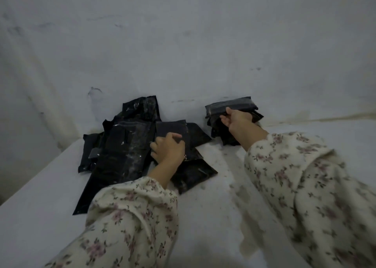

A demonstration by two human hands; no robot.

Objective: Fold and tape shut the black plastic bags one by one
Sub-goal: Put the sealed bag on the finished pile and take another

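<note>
The left hand (167, 148) grips a flat bag (172, 128) atop the loose pile (122, 145); right of that pile, the right hand (237, 118) pinches a folded bag (230, 105) above a small stack (224, 138).

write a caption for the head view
Left hand grips a matte bag on the loose pile; right hand holds a folded bag over a small stack.
</note>
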